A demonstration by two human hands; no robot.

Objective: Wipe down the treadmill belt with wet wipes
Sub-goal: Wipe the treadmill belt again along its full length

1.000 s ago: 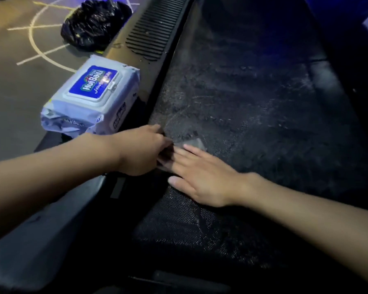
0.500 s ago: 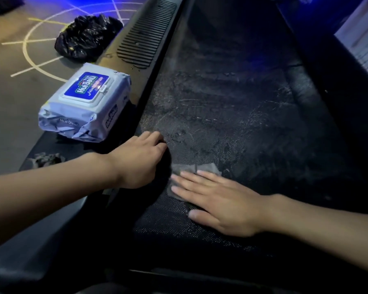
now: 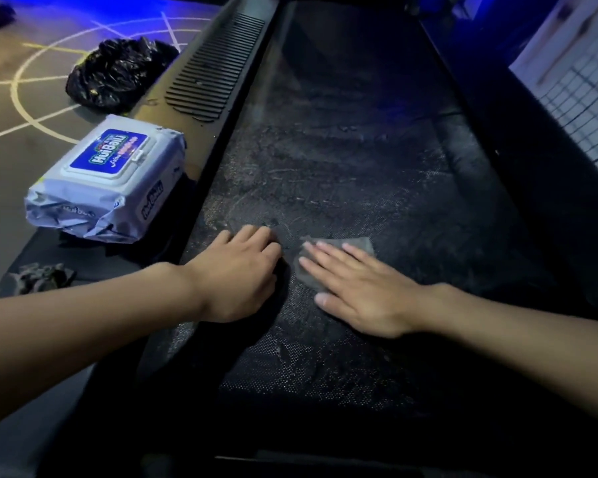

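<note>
Right hand flat, pressing the wet wipe into the treadmill belt for scrub pressure; left hand at 9 o'clock braces, curled, contents unclear.

The right hand, flat on the grey, soiled wet wipe, now lies further right in the frame, toward the middle of the black textured treadmill belt. One second earlier it sat at the belt's left edge, touching the left hand. Bare belt now separates the two hands. More of the wipe shows beyond the fingertips.
</note>
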